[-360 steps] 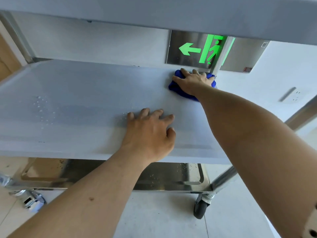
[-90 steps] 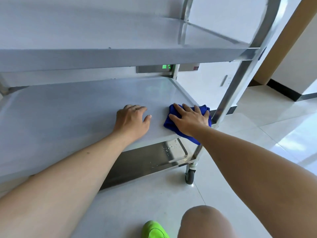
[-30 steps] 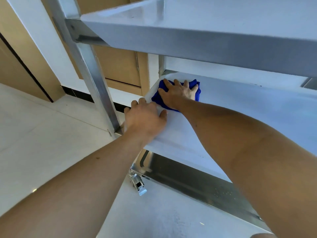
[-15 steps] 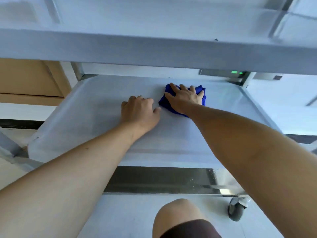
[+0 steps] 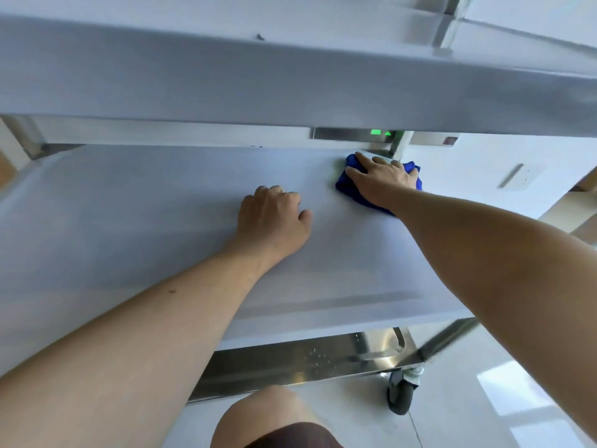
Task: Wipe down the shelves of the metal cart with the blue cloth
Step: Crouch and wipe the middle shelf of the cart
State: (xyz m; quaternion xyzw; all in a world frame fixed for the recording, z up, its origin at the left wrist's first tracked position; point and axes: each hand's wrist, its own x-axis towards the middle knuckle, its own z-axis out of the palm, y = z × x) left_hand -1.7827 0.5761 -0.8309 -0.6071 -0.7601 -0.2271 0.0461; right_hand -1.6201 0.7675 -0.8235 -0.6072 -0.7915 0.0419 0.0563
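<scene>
My knee (image 5: 268,418) nearest, then the bottom shelf (image 5: 290,363), water drops on it, nothing else. On the middle shelf (image 5: 129,227) my left hand (image 5: 273,221) rests loosely curled, holding nothing, bracing. At the far right corner my right hand (image 5: 384,181) presses flat, fingers spread, on the blue cloth (image 5: 350,190). Best keep the palm flat, work right into the corner post, overlap passes. The top shelf (image 5: 290,82) looks bare.
</scene>
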